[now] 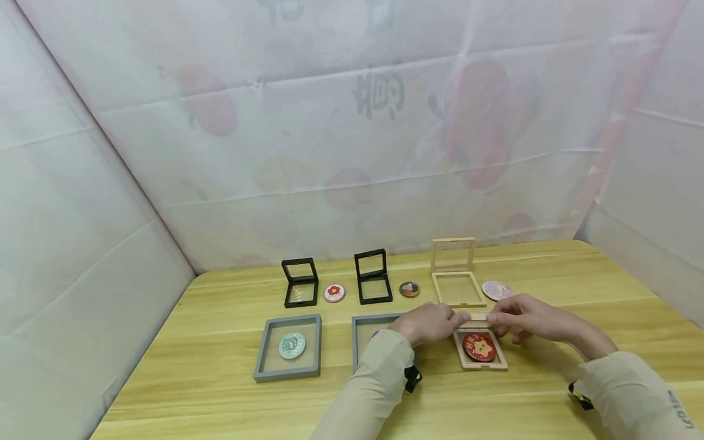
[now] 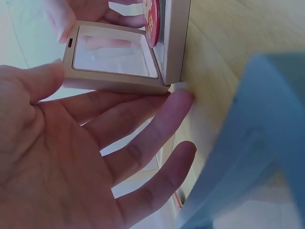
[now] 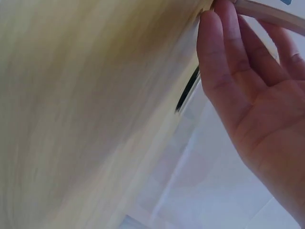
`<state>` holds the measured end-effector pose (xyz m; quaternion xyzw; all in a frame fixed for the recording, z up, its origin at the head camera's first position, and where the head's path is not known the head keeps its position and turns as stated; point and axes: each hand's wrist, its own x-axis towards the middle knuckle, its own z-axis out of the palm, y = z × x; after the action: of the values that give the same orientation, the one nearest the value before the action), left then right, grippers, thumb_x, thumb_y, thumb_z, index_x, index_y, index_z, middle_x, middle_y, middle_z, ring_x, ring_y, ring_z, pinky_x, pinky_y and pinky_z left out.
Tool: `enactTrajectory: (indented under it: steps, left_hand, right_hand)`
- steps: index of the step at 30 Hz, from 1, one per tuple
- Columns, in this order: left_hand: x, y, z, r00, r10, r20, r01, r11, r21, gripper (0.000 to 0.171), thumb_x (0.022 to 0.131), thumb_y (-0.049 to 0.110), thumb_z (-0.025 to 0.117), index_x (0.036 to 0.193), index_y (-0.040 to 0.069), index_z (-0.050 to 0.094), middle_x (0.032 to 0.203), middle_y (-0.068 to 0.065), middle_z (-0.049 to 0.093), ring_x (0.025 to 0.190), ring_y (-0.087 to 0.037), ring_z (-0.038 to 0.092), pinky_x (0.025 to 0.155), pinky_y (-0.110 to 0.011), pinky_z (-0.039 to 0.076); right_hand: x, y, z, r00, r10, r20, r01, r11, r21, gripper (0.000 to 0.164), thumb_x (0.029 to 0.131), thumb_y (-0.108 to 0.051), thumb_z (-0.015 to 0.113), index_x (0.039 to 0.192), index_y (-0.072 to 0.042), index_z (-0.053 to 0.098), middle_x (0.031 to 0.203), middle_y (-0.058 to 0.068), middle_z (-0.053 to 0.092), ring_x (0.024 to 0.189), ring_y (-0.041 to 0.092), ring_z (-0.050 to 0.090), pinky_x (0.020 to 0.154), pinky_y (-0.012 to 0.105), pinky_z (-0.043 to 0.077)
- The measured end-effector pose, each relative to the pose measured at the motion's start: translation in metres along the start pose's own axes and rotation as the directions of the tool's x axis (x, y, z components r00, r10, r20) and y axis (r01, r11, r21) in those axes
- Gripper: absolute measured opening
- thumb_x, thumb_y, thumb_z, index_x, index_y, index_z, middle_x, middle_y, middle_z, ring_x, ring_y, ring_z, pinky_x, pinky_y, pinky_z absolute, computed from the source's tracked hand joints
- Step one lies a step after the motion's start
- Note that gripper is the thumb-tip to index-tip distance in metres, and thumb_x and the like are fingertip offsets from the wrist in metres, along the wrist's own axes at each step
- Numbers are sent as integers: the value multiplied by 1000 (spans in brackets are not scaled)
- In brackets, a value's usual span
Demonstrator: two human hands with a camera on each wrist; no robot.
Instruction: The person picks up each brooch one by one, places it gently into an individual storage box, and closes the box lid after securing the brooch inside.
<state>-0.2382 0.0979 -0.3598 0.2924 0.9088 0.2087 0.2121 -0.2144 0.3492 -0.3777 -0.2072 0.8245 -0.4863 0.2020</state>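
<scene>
A small beige display frame [image 1: 484, 368] stands unfolded on the table, its lid tilted up. A round red badge [image 1: 480, 348] with a yellow star lies in its base. My left hand [image 1: 431, 324] pinches the lid's left side; in the left wrist view, the thumb meets the lid's edge [image 2: 114, 83] and the fingers spread behind it. From the other side, my right hand [image 1: 530, 318] holds the lid between thumb and fingers. In the right wrist view its fingertips [image 3: 209, 24] sit low near the table, beside the frame's edge.
Behind stand an unfolded larger beige frame [image 1: 482, 304] and two unfolded black frames [image 1: 300, 304] [image 1: 376, 300]. Purple [image 1: 497, 290], dark [image 1: 409, 289] and red-flower [image 1: 334, 293] badges lie beside them. A grey frame [image 1: 261, 348] contains a green badge [image 1: 292, 345]; my left arm partly covers another grey frame [image 1: 355, 342].
</scene>
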Motion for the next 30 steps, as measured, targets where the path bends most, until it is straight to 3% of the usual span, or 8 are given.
enactTrajectory:
  steps: [3, 7, 10, 14, 17, 22, 29, 30]
  left_hand:
    - [0, 1, -1, 1000, 19, 8, -19, 999, 32, 52, 108, 51, 38, 135, 18, 67, 117, 7, 68, 88, -7, 58, 78, -25, 46]
    - [1, -2, 0, 999, 39, 27, -39, 999, 14, 49, 108, 49, 40, 114, 15, 74, 75, 3, 56, 59, -8, 43, 60, -24, 39]
    - [0, -4, 0, 998, 47, 48, -46, 999, -7, 46, 108, 48, 42, 103, 14, 73, 61, 0, 39, 49, -10, 30, 50, -25, 32]
    - [-2, -5, -4, 996, 64, 56, -65, 998, 14, 45, 107, 49, 46, 118, 16, 75, 83, 6, 65, 63, -6, 48, 59, -22, 39]
    - [-3, -5, -6, 995, 82, 57, -85, 996, 39, 46, 106, 49, 48, 127, 17, 72, 113, 9, 71, 85, -3, 59, 74, -21, 45]
    - [-3, -6, -6, 992, 98, 76, -102, 994, 46, 46, 105, 50, 49, 129, 18, 71, 122, 9, 70, 105, -2, 63, 85, -20, 48]
    - [-2, -7, -6, 989, 125, 81, -129, 990, 49, 45, 105, 49, 51, 129, 18, 72, 119, 10, 71, 102, -1, 63, 83, -19, 48]
    - [-3, -7, -6, 988, 127, 84, -131, 990, 45, 45, 105, 49, 51, 129, 18, 72, 119, 10, 71, 102, -1, 63, 83, -19, 49]
  right_hand:
    - [-1, 2, -2, 999, -36, 21, 36, 999, 3, 26, 107, -11, 51, 104, 12, 62, 94, 8, 63, 84, 12, 62, 63, 31, 57]
    - [0, 3, -2, 998, -54, 42, 54, 999, 2, 24, 106, -10, 53, 104, 12, 63, 92, 8, 65, 81, 12, 63, 61, 29, 56]
    - [1, 3, -3, 997, -51, 62, 51, 999, -6, 26, 105, -10, 55, 110, 13, 65, 92, 9, 66, 80, 12, 63, 61, 29, 55]
    - [3, 1, -6, 995, -43, 88, 45, 999, -19, 32, 103, -10, 58, 118, 19, 63, 89, 10, 68, 77, 8, 61, 60, 26, 53]
    - [3, 0, -7, 995, -32, 93, 36, 999, -32, 36, 101, -10, 62, 120, 21, 61, 96, 14, 70, 74, 7, 59, 59, 25, 52]
    - [4, 0, -6, 996, -23, 91, 28, 998, -54, 38, 98, -10, 66, 119, 21, 61, 117, 27, 67, 75, 8, 59, 60, 27, 53]
    - [2, -1, -5, 995, -14, 98, 20, 998, -54, 45, 97, -11, 67, 125, 23, 57, 120, 33, 64, 63, 3, 49, 55, 25, 48]
    - [2, -1, -5, 995, -10, 101, 15, 999, -44, 45, 97, -10, 67, 125, 23, 56, 113, 33, 66, 58, 3, 44, 52, 24, 44]
